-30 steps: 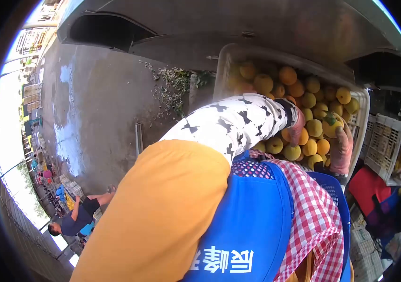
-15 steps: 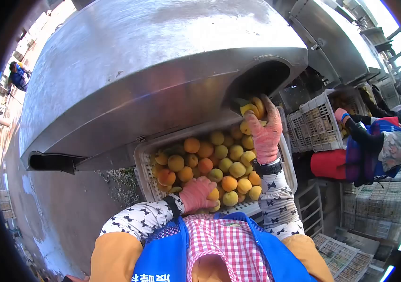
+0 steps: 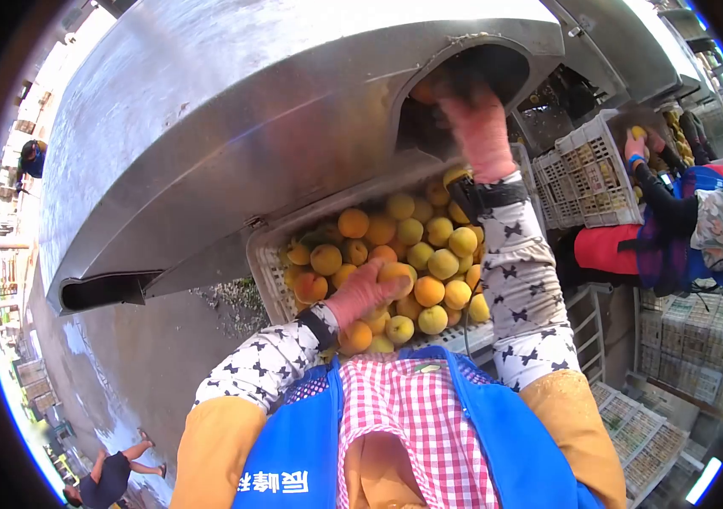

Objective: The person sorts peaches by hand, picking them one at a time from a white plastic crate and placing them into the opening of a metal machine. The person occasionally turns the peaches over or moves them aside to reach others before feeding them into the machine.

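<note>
A pale plastic crate (image 3: 261, 270) full of yellow and orange peach-like fruit (image 3: 443, 264) stands below a metal machine. My left hand (image 3: 363, 294), in a pink glove, is closed round a peach (image 3: 397, 273) over the crate's near left part. My right hand (image 3: 477, 129), gloved too, reaches into the machine's round opening (image 3: 510, 72). Its fingers are blurred and in shadow, so what they hold is unclear. An orange fruit shape shows faintly beside them inside the opening.
The metal machine (image 3: 293, 102) spans the area ahead, with a slot (image 3: 107, 290) at its left end. On the right a co-worker (image 3: 692, 212) handles fruit at another crate (image 3: 586, 174). Stacked crates (image 3: 645, 433) are at lower right. Another person (image 3: 111, 475) is at lower left.
My right hand has moved up from the opening's lower edge, where it held yellow fruit, into the opening. My left hand has lifted slightly right and now grips a peach. The view has shifted.
</note>
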A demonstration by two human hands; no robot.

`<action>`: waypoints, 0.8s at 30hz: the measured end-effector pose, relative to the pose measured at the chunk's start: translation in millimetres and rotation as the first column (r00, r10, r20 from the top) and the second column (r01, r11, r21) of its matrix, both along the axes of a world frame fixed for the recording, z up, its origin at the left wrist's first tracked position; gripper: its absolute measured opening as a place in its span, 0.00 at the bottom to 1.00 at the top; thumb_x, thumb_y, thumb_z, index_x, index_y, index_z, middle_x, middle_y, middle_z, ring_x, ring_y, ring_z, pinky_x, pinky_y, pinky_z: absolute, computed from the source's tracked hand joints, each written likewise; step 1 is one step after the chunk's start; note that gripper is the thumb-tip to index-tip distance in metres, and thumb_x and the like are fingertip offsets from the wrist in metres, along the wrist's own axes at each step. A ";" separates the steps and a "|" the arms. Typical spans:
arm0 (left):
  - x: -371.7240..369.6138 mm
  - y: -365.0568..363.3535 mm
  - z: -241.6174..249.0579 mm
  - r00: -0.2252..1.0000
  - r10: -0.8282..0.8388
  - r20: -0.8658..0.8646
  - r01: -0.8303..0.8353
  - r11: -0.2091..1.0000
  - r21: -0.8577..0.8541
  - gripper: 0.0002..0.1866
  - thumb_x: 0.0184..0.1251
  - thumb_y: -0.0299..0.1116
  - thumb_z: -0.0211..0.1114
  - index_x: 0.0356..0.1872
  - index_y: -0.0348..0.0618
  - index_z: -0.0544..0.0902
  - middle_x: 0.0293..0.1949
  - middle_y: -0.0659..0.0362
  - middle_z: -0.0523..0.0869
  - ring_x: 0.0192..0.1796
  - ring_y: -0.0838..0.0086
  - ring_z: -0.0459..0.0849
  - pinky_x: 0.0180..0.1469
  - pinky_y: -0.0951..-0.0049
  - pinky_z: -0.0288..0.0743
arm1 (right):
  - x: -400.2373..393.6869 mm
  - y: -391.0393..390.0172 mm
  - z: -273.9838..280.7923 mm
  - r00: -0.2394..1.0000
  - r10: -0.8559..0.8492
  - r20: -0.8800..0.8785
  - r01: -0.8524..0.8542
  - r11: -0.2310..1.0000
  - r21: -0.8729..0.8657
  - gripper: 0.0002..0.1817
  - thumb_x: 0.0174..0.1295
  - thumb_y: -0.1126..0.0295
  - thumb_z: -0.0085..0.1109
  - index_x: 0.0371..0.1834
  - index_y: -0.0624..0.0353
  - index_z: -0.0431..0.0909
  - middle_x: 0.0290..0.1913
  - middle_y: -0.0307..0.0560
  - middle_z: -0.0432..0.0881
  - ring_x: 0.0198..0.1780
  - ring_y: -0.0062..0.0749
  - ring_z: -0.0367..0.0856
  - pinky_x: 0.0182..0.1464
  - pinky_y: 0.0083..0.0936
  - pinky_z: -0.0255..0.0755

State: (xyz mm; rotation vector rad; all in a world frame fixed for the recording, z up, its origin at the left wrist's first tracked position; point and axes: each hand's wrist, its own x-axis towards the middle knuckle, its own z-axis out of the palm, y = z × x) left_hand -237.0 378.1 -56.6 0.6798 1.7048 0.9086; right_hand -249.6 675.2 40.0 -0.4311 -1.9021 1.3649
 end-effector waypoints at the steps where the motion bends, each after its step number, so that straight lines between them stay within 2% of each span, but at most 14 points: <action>1: -3.8 5.4 -1.8 0.966 0.181 0.182 -0.193 0.980 0.047 0.44 0.62 0.68 0.65 0.66 0.41 0.73 0.53 0.55 0.85 0.54 0.70 0.83 0.57 0.69 0.76 | 21.8 -15.3 22.0 1.000 -0.021 -0.006 0.021 0.999 0.031 0.12 0.62 0.68 0.67 0.45 0.62 0.82 0.44 0.54 0.85 0.44 0.49 0.82 0.48 0.34 0.75; 2: -10.3 7.8 2.4 0.964 0.195 0.181 -0.206 0.978 0.045 0.44 0.62 0.68 0.65 0.66 0.41 0.73 0.53 0.55 0.85 0.54 0.70 0.83 0.57 0.69 0.76 | 43.4 -18.8 15.5 0.991 0.006 0.131 -0.031 0.981 0.192 0.13 0.62 0.69 0.67 0.48 0.62 0.82 0.43 0.52 0.85 0.43 0.47 0.82 0.49 0.33 0.75; 3: -15.9 8.0 11.5 0.880 0.259 0.398 -0.313 0.946 0.078 0.39 0.67 0.66 0.62 0.65 0.41 0.74 0.52 0.57 0.85 0.54 0.72 0.83 0.56 0.71 0.77 | 64.4 -24.7 9.2 0.964 0.006 0.266 -0.100 0.935 0.339 0.14 0.62 0.70 0.66 0.50 0.62 0.82 0.43 0.51 0.84 0.42 0.45 0.82 0.49 0.33 0.75; 4: -19.3 7.6 16.6 0.749 0.290 0.595 -0.421 0.903 0.089 0.35 0.72 0.64 0.58 0.63 0.42 0.76 0.51 0.60 0.84 0.54 0.74 0.83 0.55 0.72 0.79 | 80.5 -41.1 12.3 0.906 0.010 0.424 -0.135 0.955 0.266 0.20 0.61 0.72 0.66 0.57 0.61 0.79 0.46 0.51 0.83 0.43 0.40 0.82 0.51 0.32 0.75; 5: -15.6 11.1 -9.3 0.744 0.337 0.577 -0.515 0.839 0.174 0.34 0.74 0.63 0.54 0.64 0.43 0.75 0.53 0.57 0.84 0.54 0.74 0.84 0.56 0.73 0.81 | 94.2 -45.4 -27.1 0.939 0.078 0.334 -0.188 0.932 0.310 0.26 0.59 0.72 0.67 0.63 0.60 0.76 0.47 0.51 0.83 0.43 0.35 0.82 0.52 0.30 0.75; 6: -14.9 12.2 -4.4 0.744 0.342 0.573 -0.518 0.838 0.173 0.34 0.74 0.63 0.54 0.64 0.43 0.75 0.53 0.57 0.84 0.54 0.74 0.84 0.56 0.73 0.81 | 106.5 -54.2 -31.6 0.894 0.097 0.437 -0.154 0.983 0.097 0.29 0.58 0.69 0.69 0.65 0.59 0.75 0.49 0.52 0.83 0.44 0.35 0.83 0.52 0.29 0.76; 7: -15.4 14.6 6.8 0.675 0.351 0.648 -0.545 0.830 0.118 0.34 0.75 0.62 0.54 0.65 0.43 0.75 0.55 0.56 0.83 0.54 0.73 0.84 0.57 0.72 0.81 | 119.6 -48.9 -58.0 0.837 0.036 0.547 -0.217 0.938 0.271 0.31 0.58 0.67 0.70 0.67 0.58 0.74 0.50 0.53 0.83 0.45 0.35 0.84 0.52 0.28 0.77; 8: -15.3 17.1 17.5 0.598 0.359 0.717 -0.566 0.822 0.060 0.33 0.75 0.61 0.54 0.66 0.43 0.74 0.56 0.56 0.83 0.55 0.72 0.84 0.58 0.72 0.81 | 123.9 -55.6 -53.5 0.839 0.035 0.544 -0.215 0.938 0.272 0.31 0.58 0.67 0.70 0.67 0.58 0.74 0.50 0.53 0.83 0.45 0.35 0.84 0.52 0.28 0.77; 9: -15.4 19.5 28.2 0.601 0.358 0.714 -0.564 0.824 0.061 0.33 0.75 0.61 0.54 0.66 0.43 0.74 0.56 0.56 0.83 0.55 0.72 0.84 0.58 0.72 0.81 | 127.2 -64.8 -43.1 0.814 0.093 0.574 -0.238 0.954 0.183 0.33 0.57 0.65 0.70 0.67 0.58 0.74 0.52 0.54 0.83 0.47 0.38 0.84 0.53 0.29 0.78; 11: -17.1 24.5 44.2 0.391 0.338 0.856 -0.554 0.829 -0.075 0.31 0.76 0.57 0.57 0.65 0.43 0.74 0.57 0.56 0.82 0.58 0.71 0.82 0.62 0.70 0.79 | 127.6 -82.0 -27.0 0.795 0.281 0.538 -0.313 0.949 -0.033 0.36 0.55 0.63 0.72 0.68 0.59 0.72 0.55 0.55 0.82 0.51 0.44 0.83 0.56 0.31 0.77; 12: -15.8 26.1 43.5 0.397 0.339 0.853 -0.548 0.833 -0.076 0.31 0.76 0.57 0.57 0.65 0.43 0.74 0.57 0.56 0.82 0.58 0.71 0.82 0.62 0.70 0.79 | 127.2 -92.2 -23.5 0.793 0.397 0.462 -0.367 0.917 -0.158 0.37 0.54 0.61 0.73 0.69 0.59 0.72 0.56 0.56 0.81 0.54 0.46 0.82 0.58 0.32 0.76; 14: -11.7 32.7 42.6 0.578 0.239 0.781 -0.522 0.843 0.129 0.29 0.76 0.55 0.59 0.65 0.42 0.74 0.59 0.57 0.81 0.60 0.71 0.81 0.63 0.71 0.77 | 123.3 -107.5 -15.6 0.806 0.357 0.471 -0.417 0.909 0.025 0.44 0.50 0.60 0.75 0.72 0.61 0.67 0.62 0.61 0.76 0.63 0.52 0.76 0.62 0.36 0.74; 17: -12.3 39.1 54.3 0.775 0.258 0.577 -0.483 0.830 0.278 0.31 0.75 0.56 0.59 0.65 0.39 0.74 0.58 0.58 0.80 0.59 0.75 0.79 0.64 0.73 0.73 | 117.8 -118.7 -12.3 0.870 0.195 0.453 -0.292 0.944 0.154 0.44 0.50 0.60 0.75 0.71 0.61 0.68 0.61 0.61 0.76 0.63 0.53 0.76 0.64 0.39 0.73; 24: -4.8 50.9 64.4 0.681 0.299 0.669 -0.599 0.753 0.274 0.27 0.79 0.51 0.56 0.66 0.41 0.75 0.58 0.59 0.81 0.59 0.75 0.80 0.63 0.72 0.75 | 106.2 -121.8 0.1 0.926 -0.069 0.372 -0.056 0.947 0.316 0.46 0.46 0.57 0.78 0.69 0.63 0.69 0.61 0.62 0.74 0.59 0.56 0.78 0.61 0.40 0.75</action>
